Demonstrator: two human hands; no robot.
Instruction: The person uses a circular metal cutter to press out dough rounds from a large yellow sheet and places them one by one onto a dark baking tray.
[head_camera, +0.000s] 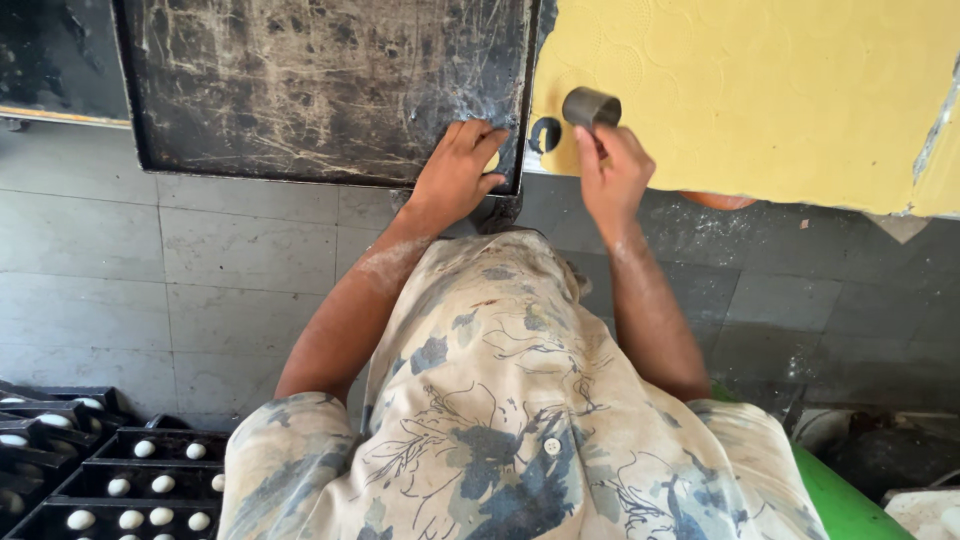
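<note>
Right hand (612, 170) grips a round metal cutter (590, 106) over the yellow dough sheet (760, 90), beside a cut hole (545, 133); left hand (458, 170) rests flat, fingers spread, on the dark baking tray (320, 90)

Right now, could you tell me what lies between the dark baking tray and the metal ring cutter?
In the head view, a round hole cut in the yellow dough sheet lies between the tray and the cutter.
</note>
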